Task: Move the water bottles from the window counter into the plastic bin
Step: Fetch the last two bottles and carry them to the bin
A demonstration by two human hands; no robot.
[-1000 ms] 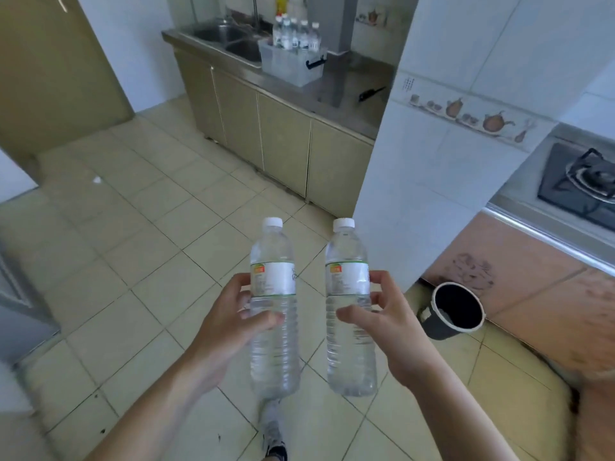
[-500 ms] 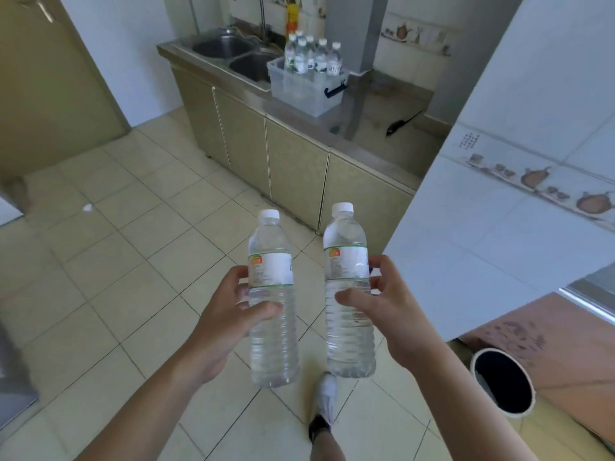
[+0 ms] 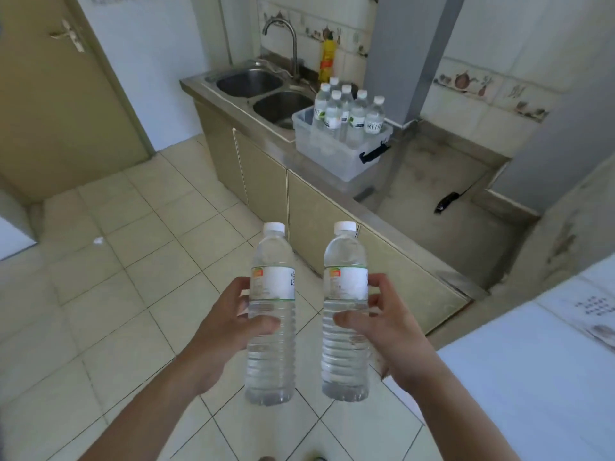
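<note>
I hold two clear water bottles upright in front of me over the tiled floor. My left hand (image 3: 229,331) grips the left bottle (image 3: 271,354) around its middle. The right bottle (image 3: 346,357) is gripped the same way by my right hand (image 3: 389,331). Both have white caps and white labels. Ahead, a clear plastic bin (image 3: 327,151) with a black handle sits on the steel counter (image 3: 432,234) beside the sink. Several more water bottles (image 3: 349,113) stand upright inside the bin.
A double steel sink (image 3: 266,91) with a tap lies left of the bin, a yellow bottle (image 3: 327,59) behind it. A black object (image 3: 447,201) lies on the counter. A white tiled wall corner (image 3: 539,377) juts in at right. A door (image 3: 56,104) stands at left.
The view has advanced and turned toward the counter; the bin and sink are nearer and larger. The black bucket on the floor has left the view. Both hands still hold their bottles.
</note>
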